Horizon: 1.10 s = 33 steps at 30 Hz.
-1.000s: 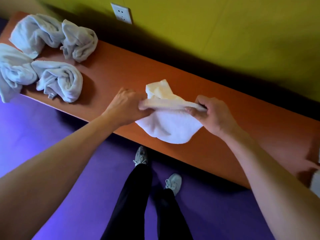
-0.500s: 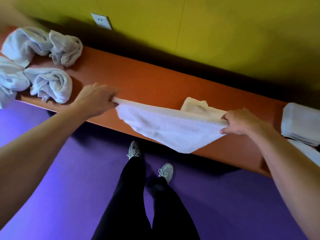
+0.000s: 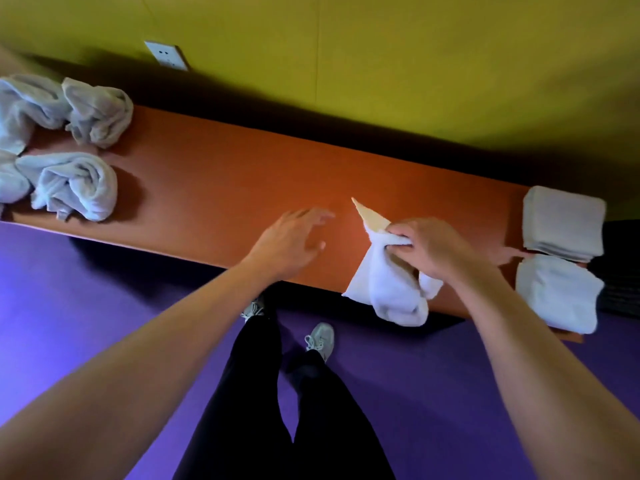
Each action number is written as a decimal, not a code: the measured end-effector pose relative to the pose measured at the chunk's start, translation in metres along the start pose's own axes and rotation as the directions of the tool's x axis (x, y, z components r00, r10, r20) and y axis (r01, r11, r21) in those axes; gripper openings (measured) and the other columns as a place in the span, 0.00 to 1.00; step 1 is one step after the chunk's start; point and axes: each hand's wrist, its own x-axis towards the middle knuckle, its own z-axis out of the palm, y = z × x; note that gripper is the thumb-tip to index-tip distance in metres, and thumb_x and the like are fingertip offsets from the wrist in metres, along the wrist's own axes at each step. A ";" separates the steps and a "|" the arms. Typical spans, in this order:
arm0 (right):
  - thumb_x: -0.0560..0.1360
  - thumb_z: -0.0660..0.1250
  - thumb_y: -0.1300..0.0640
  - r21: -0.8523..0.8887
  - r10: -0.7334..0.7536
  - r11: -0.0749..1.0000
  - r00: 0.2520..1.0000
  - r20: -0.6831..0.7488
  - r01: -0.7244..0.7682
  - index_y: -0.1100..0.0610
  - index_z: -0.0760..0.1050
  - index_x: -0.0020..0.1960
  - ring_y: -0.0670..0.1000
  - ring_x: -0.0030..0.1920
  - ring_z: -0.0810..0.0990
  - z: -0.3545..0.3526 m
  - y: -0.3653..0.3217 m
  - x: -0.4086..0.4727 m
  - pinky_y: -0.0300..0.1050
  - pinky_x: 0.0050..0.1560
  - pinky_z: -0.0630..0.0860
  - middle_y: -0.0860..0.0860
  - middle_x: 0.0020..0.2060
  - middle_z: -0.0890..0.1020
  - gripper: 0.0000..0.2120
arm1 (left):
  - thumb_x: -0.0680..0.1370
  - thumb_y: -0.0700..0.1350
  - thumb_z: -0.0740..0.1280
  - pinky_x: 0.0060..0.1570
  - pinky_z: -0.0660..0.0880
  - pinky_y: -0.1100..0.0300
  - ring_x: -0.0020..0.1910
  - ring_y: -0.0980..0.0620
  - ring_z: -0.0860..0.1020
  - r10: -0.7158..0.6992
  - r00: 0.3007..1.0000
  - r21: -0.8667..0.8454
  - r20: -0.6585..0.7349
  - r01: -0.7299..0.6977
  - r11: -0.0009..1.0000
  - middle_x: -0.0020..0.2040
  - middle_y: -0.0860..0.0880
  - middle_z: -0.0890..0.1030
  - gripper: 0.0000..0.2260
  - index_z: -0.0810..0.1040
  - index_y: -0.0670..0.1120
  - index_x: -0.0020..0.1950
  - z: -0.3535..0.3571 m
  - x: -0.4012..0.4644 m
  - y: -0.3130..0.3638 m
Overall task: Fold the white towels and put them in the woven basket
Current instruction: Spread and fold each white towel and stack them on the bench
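Observation:
My right hand [image 3: 433, 249] grips a bunched white towel [image 3: 391, 289] that hangs over the front edge of the orange table [image 3: 242, 174], one corner sticking up toward the wall. Just left of the towel, my left hand [image 3: 292, 242] hovers above the table with fingers spread and nothing in it. Several crumpled white towels [image 3: 74, 183] lie at the table's left end. Two folded white towels [image 3: 561, 223] sit at the right end. No woven basket is in view.
A yellow-green wall with a white socket [image 3: 166, 58] runs behind the table. The floor is purple. My legs and grey shoes [image 3: 320, 339] stand close to the table's front edge. Something dark [image 3: 620, 265] sits at the far right beside the folded towels.
My left hand has let go of the towel and now hovers empty. The towel, stretched between both hands before, now hangs bunched from my right hand alone.

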 end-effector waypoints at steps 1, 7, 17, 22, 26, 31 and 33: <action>0.77 0.69 0.53 0.025 -0.019 1.000 1.000 0.005 0.019 0.52 0.75 0.40 0.49 0.34 0.76 -0.005 -0.009 -0.002 0.43 0.32 0.66 0.45 0.34 0.78 0.08 | 0.78 0.47 0.70 0.68 0.69 0.49 0.66 0.48 0.73 0.023 1.000 0.003 0.006 -0.023 1.000 0.70 0.53 0.74 0.28 0.65 0.58 0.76 0.008 0.007 0.012; 0.76 0.72 0.53 0.159 -0.123 0.978 0.990 -0.073 0.134 0.47 0.76 0.42 0.48 0.36 0.75 -0.037 -0.036 -0.017 0.46 0.36 0.67 0.42 0.33 0.75 0.06 | 0.74 0.45 0.71 0.61 0.66 0.49 0.63 0.45 0.76 0.172 0.982 0.112 -0.074 -0.164 0.980 0.60 0.52 0.80 0.16 0.78 0.52 0.61 0.027 0.028 0.024; 0.74 0.75 0.54 -0.023 0.349 0.929 0.854 0.385 -0.369 0.49 0.79 0.59 0.47 0.40 0.77 -0.017 0.022 -0.033 0.43 0.37 0.72 0.46 0.42 0.79 0.15 | 0.76 0.48 0.73 0.35 0.69 0.56 0.39 0.45 0.78 0.143 0.984 0.306 -0.108 -0.104 0.946 0.42 0.49 0.80 0.10 0.74 0.48 0.50 -0.032 -0.006 -0.009; 0.79 0.65 0.62 -0.057 0.543 0.838 0.840 -0.009 -0.543 0.57 0.80 0.59 0.56 0.47 0.81 0.025 0.042 -0.039 0.52 0.51 0.80 0.53 0.49 0.80 0.11 | 0.73 0.52 0.72 0.36 0.65 0.56 0.35 0.47 0.73 0.005 0.994 0.310 -0.111 0.030 0.950 0.34 0.51 0.77 0.12 0.69 0.52 0.38 -0.041 -0.030 -0.016; 0.78 0.65 0.60 -0.197 0.634 0.731 0.757 -0.155 -0.653 0.55 0.80 0.60 0.59 0.59 0.79 0.048 0.066 -0.063 0.52 0.59 0.72 0.55 0.57 0.81 0.12 | 0.74 0.49 0.70 0.38 0.63 0.56 0.43 0.46 0.76 -0.047 0.998 0.372 -0.040 0.059 0.926 0.41 0.52 0.77 0.06 0.76 0.50 0.45 -0.048 -0.046 -0.042; 0.74 0.68 0.65 -0.091 0.655 0.709 0.701 -0.282 -0.700 0.58 0.82 0.55 0.64 0.53 0.78 0.078 0.089 -0.090 0.56 0.54 0.72 0.59 0.50 0.82 0.12 | 0.74 0.52 0.69 0.49 0.72 0.50 0.47 0.42 0.79 -0.195 0.980 0.436 0.041 0.159 0.886 0.42 0.48 0.81 0.09 0.70 0.53 0.40 -0.045 -0.069 -0.071; 0.74 0.66 0.67 0.054 0.690 0.701 0.657 -0.304 -0.711 0.61 0.80 0.55 0.66 0.52 0.78 0.086 0.094 -0.102 0.57 0.50 0.74 0.62 0.50 0.81 0.11 | 0.74 0.51 0.70 0.46 0.73 0.52 0.48 0.40 0.80 -0.264 0.962 0.465 0.064 0.205 0.861 0.48 0.47 0.83 0.10 0.67 0.55 0.42 -0.041 -0.081 -0.084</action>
